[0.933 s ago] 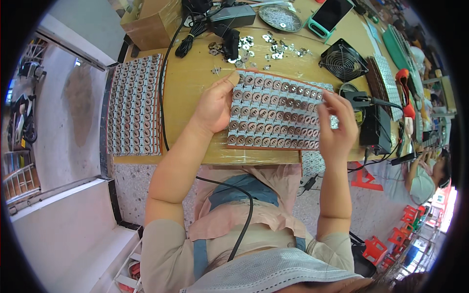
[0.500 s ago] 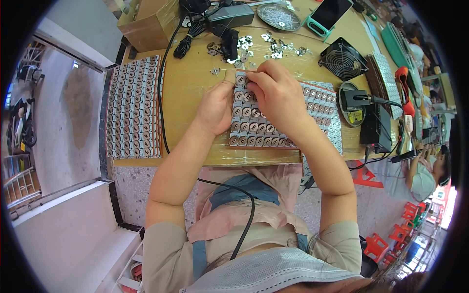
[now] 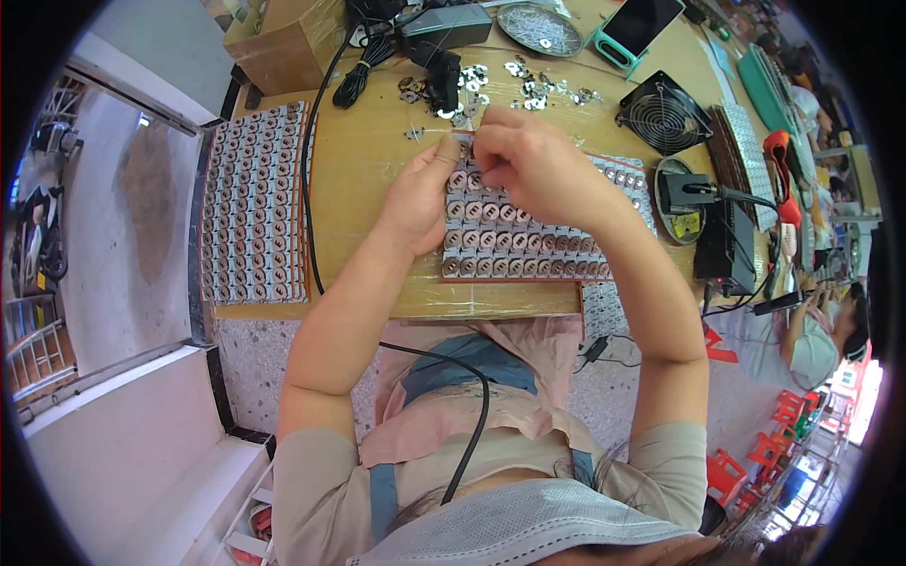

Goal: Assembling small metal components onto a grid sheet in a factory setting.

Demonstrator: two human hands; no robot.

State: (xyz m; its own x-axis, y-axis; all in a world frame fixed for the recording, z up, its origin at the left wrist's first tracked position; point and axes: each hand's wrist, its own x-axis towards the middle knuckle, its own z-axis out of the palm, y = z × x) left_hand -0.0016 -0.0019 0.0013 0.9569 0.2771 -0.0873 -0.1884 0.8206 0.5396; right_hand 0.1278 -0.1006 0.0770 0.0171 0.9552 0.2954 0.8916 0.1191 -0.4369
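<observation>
In front of me lies a flat panel (image 3: 510, 242) with rows of round, slotted, bronze-coloured discs set in pale grey squares, with a reddish-brown edge. My left hand (image 3: 422, 193) grips the panel's left edge near its far corner, thumb on top, other fingers mostly hidden. Over the far left rows, my right hand (image 3: 533, 162) is closed, its fingertips pinched together against the discs. Whatever those fingertips hold is hidden. Beyond both hands lie loose shiny metal pieces (image 3: 535, 92) in small heaps, with darker rings (image 3: 412, 87) near them.
A similar stacked panel (image 3: 255, 208) lies at the table's left. A black cable (image 3: 308, 189) runs beside it. To the right are a black fan (image 3: 665, 115), a round dish (image 3: 672, 174) and a black box (image 3: 727, 250). At the back stand a plate of small parts (image 3: 540, 30) and a phone stand (image 3: 618, 47).
My right hand has moved slightly, its fingers curling tighter, and its elbow has swung outward to the right. The panel extends farther right into view. My left hand keeps its grip.
</observation>
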